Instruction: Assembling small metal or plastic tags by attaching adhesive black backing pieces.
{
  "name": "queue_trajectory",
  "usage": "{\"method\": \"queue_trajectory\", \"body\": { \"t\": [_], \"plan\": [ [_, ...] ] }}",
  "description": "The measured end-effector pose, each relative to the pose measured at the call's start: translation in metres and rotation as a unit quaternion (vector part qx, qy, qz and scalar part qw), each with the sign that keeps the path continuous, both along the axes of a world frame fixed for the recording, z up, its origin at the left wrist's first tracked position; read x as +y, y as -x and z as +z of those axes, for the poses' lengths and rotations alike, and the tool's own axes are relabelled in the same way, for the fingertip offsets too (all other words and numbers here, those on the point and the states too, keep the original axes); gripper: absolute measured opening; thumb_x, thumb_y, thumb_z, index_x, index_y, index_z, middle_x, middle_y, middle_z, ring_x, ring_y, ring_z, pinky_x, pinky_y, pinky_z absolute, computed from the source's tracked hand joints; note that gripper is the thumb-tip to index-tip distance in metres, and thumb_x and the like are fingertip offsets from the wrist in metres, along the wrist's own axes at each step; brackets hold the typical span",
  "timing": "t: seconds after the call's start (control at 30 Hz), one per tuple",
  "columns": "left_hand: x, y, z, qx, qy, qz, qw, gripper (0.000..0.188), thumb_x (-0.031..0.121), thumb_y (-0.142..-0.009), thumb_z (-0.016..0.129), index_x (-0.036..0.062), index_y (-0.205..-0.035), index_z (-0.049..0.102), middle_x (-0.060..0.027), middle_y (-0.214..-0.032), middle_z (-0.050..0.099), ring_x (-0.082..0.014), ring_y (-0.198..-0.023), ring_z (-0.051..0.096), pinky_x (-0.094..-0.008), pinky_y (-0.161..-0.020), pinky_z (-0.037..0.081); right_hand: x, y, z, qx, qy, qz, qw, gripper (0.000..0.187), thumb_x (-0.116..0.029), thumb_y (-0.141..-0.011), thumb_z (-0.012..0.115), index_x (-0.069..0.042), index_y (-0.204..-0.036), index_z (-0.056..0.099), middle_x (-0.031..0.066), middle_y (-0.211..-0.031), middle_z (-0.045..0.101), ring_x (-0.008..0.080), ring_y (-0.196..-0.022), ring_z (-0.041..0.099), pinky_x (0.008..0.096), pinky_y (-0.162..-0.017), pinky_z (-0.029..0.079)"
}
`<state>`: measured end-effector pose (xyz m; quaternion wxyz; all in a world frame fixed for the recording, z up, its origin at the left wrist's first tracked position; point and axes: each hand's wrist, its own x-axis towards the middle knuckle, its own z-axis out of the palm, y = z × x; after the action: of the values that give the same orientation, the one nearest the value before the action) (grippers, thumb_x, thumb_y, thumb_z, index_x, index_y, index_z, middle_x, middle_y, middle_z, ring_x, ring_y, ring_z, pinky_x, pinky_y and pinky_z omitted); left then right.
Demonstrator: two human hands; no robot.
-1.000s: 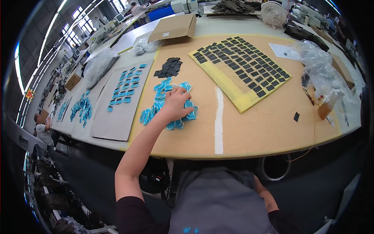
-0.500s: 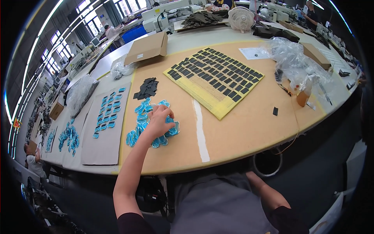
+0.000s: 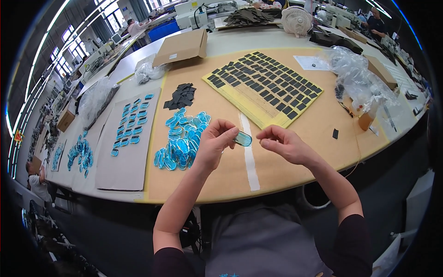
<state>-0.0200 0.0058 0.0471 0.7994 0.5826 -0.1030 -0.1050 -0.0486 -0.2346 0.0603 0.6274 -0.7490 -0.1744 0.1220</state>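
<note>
My left hand (image 3: 214, 144) pinches a glossy blue oval patch (image 3: 243, 138) with a pale rim between thumb and fingers, above the tan table. Just to the right of the patch and apart from it is my right hand (image 3: 290, 145), its thumb and fingertips drawn together; whether anything sits between them is hidden. A heap of similar blue patches (image 3: 181, 147) lies left of my left hand. Behind the heap is a small pile of black rectangular pieces (image 3: 181, 95). Rows of such pieces cover most of a yellow board (image 3: 251, 114) beyond my hands.
On the left, a grey board (image 3: 122, 173) carries rows of blue patches with dark pieces. More patches (image 3: 80, 154) lie past it. An open cardboard box (image 3: 181, 47) stands behind. Crumpled clear plastic (image 3: 353, 74) and an amber bottle (image 3: 367, 121) are at the right.
My left hand has come up from the heap and moved right, now with a blue patch in it. My right hand has risen from beside my body to meet it over the table.
</note>
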Motion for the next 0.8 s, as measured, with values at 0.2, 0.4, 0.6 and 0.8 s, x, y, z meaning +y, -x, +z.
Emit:
{"method": "queue_trajectory", "body": {
  "t": [0.2, 0.4, 0.6, 0.8],
  "plan": [
    [0.002, -0.010, -0.008, 0.009, 0.066, 0.002, 0.998, 0.011, 0.016, -0.095, 0.061, 0.0052, -0.099, 0.059, -0.0035, -0.088, 0.064, -0.0115, -0.075, 0.060, -0.0260, -0.065, 0.049, 0.039, -0.050, -0.008, 0.038, -0.084, 0.051, 0.994, 0.020, -0.023, -0.093, 0.066, -0.003, -0.098, 0.065, -0.0020, -0.085, 0.063, 0.0038, -0.075, 0.054, 0.0196, -0.068, 0.043],
    [0.012, -0.025, -0.036, 0.078, 0.192, -0.011, 0.978, 0.022, 0.024, -0.101, 0.049, 0.0054, -0.109, 0.059, -0.0058, -0.097, 0.065, -0.0143, -0.085, 0.062, -0.0303, -0.074, 0.052, 0.049, -0.072, -0.021, 0.059, -0.100, 0.035, 0.993, 0.019, -0.022, -0.091, 0.069, -0.003, -0.091, 0.066, -0.0021, -0.079, 0.063, 0.0034, -0.071, 0.053, 0.0191, -0.063, 0.042],
    [0.017, -0.035, -0.056, 0.098, 0.221, -0.057, 0.969, 0.023, 0.024, -0.101, 0.049, 0.0062, -0.111, 0.059, -0.0050, -0.101, 0.066, -0.0142, -0.090, 0.062, -0.0316, -0.077, 0.051, 0.053, -0.088, -0.044, 0.114, -0.119, 0.036, 0.986, 0.019, -0.022, -0.090, 0.070, -0.003, -0.092, 0.066, -0.0011, -0.077, 0.063, 0.0038, -0.068, 0.055, 0.0193, -0.057, 0.042],
    [0.020, -0.036, -0.060, 0.138, 0.226, -0.092, 0.960, 0.023, 0.025, -0.102, 0.048, 0.0060, -0.110, 0.058, -0.0060, -0.102, 0.065, -0.0155, -0.089, 0.060, -0.0317, -0.078, 0.049, 0.056, -0.079, -0.051, 0.166, -0.165, 0.033, 0.972, 0.019, -0.020, -0.090, 0.070, -0.003, -0.095, 0.065, 0.0001, -0.080, 0.064, 0.0053, -0.068, 0.057, 0.0200, -0.059, 0.045]
  ]
}}
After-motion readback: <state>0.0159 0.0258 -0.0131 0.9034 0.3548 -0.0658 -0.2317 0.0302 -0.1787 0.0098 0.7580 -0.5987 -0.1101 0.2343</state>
